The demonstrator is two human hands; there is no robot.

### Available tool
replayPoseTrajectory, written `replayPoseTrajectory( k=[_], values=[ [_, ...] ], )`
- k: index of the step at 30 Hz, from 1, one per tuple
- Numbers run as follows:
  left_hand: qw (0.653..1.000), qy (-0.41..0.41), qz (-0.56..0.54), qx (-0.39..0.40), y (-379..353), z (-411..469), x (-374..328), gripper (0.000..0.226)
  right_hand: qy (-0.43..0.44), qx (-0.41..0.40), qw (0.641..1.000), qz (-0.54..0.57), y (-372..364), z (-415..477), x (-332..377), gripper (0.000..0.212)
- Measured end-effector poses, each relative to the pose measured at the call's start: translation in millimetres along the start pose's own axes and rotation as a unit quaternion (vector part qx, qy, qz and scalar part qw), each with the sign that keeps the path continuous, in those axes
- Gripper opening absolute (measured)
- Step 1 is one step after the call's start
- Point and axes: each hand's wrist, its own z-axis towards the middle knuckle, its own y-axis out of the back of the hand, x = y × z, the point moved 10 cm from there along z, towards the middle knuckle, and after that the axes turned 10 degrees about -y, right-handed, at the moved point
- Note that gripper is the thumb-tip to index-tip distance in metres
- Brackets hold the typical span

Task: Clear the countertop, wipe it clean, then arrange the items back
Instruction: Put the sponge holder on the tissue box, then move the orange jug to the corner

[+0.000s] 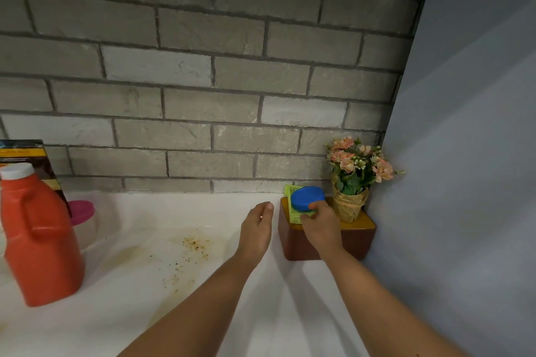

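Gripping a blue tub above the brown box at the far right is the right hand; the left hand hovers open beside the box.

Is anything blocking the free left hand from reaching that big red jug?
Nothing visible does. Between the left hand and the red jug lies only countertop with brown stains. The pink-lidded container stands behind the jug, off that path. The right hand grips a blue lid in the corner.
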Motion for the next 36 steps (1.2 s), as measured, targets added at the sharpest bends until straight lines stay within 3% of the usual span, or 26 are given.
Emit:
replayPoseTrajectory(
  k=[11, 20, 25, 30, 36],
  values=[
    [0.992, -0.065, 0.037, -0.104, 128, -10, -23, 0.029, 0.044, 0.114, 0.991, 0.048, -72, -55, 67, 0.013],
    [0.961, -0.118, 0.117, -0.220, 256, -34, -36, 0.022, 0.056, 0.323, 0.944, 0.034, -169, -140, 126, 0.031],
    [0.928, -0.146, 0.151, -0.307, 320, -61, -36, 0.018, 0.053, 0.393, 0.918, -0.004, -216, -184, 135, 0.043],
    [0.899, -0.102, 0.193, -0.379, 365, -81, -25, 0.032, 0.054, 0.407, 0.912, -0.006, -234, -211, 147, 0.045],
    [0.930, -0.025, 0.119, -0.346, 377, -77, 2, 0.041, 0.055, 0.404, 0.913, -0.010, -245, -232, 156, 0.046]
  ],
)
